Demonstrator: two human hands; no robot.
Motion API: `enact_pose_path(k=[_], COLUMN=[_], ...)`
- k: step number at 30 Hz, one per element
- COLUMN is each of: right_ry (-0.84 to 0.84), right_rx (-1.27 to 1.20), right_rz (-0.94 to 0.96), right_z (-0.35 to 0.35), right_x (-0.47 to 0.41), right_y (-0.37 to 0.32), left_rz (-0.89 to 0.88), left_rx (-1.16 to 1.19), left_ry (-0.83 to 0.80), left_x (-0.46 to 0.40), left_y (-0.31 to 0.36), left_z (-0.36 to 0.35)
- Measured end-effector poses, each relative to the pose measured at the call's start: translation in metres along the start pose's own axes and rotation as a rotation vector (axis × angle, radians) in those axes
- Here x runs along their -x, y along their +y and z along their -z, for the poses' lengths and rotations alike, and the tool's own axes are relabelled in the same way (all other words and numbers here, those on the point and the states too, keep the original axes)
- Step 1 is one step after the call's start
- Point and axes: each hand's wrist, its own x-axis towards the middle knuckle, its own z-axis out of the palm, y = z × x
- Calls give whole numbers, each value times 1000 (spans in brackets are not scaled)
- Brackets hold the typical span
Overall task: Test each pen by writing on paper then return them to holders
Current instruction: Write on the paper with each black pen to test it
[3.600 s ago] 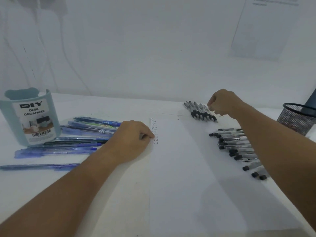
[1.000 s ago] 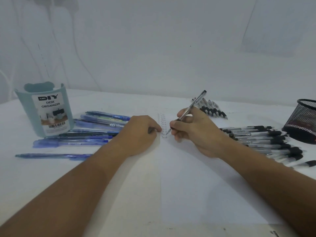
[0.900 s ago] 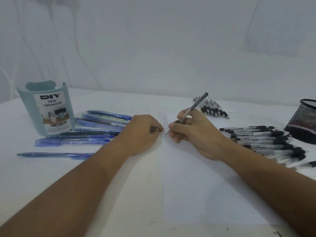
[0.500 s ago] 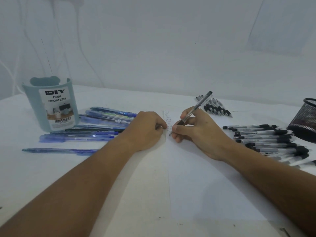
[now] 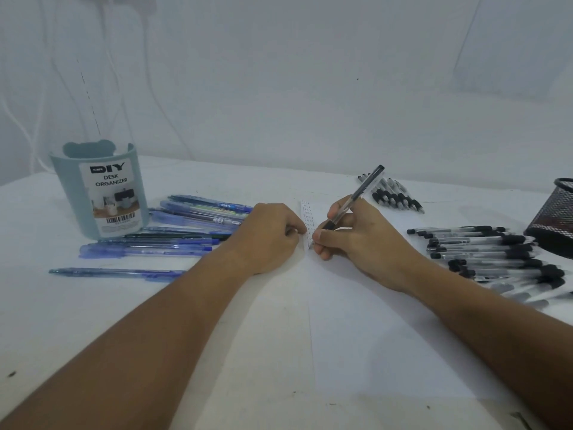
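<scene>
Down the paper (image 5: 387, 330) crept the right hand (image 5: 362, 240), pinching its pen (image 5: 356, 195) (tip hidden), while the fisted left hand (image 5: 266, 235) pinned the sheet mid-frame, holding nothing.

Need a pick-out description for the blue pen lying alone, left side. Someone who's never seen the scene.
Start at the teal desk organizer at the table's far left. In front of it lies a cluster of blue pens; nearer the person than that cluster lies the lone blue pen. It alone lies apart from the others, with bare table between.
</scene>
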Motion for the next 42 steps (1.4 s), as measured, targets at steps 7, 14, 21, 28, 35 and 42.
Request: enact_pose_path(k=[7, 14, 21, 28, 35, 42], right_ry=[-6, 11, -15, 19, -6, 33], right_rx=[-69, -58, 19, -23, -28, -96], right_rz=[-40, -23, 11, -3, -19, -27], right_z=[2, 3, 2, 3, 3, 4], right_x=[0, -2, 0, -1, -1, 0], right_y=[-1, 0, 0, 0, -1, -1], left_rz=[0, 9, -1, 9, 4, 4], left_rx=[10, 14, 17, 22, 11, 8], left_ry=[3, 8, 5, 5, 9, 6], left_x=[0, 2, 1, 1, 1, 1], left_y=[0, 0, -1, -2, -1, -1], left_z=[0, -1, -1, -1, -1, -1])
